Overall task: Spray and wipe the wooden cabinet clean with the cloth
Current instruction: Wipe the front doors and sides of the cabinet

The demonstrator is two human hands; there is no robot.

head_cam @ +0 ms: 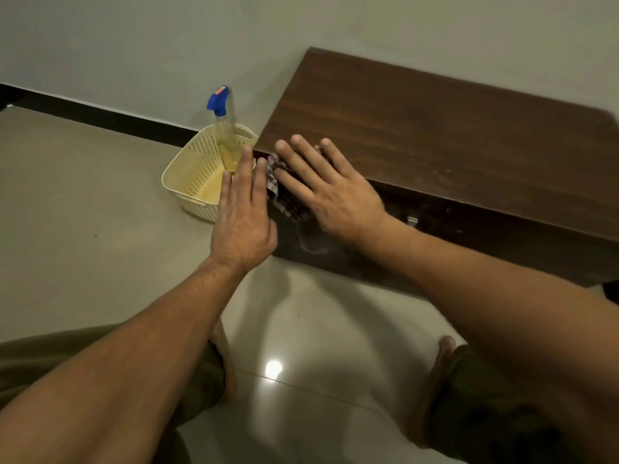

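risk: cloth (280, 190) sits at the cabinet (435, 128) corner, partly over the front edge; a stroke toward the left hand (244, 216) could push it off onto the floor. a wide sweep of that hand might knock the spray bottle (223, 135) in the basket (192, 169) just beyond its fingertips

right hand (331, 192): fingers spread flat, pressing the cloth on the cabinet edge

left hand: fingers straight, close together, holds nothing; contact with the cabinet side unclear
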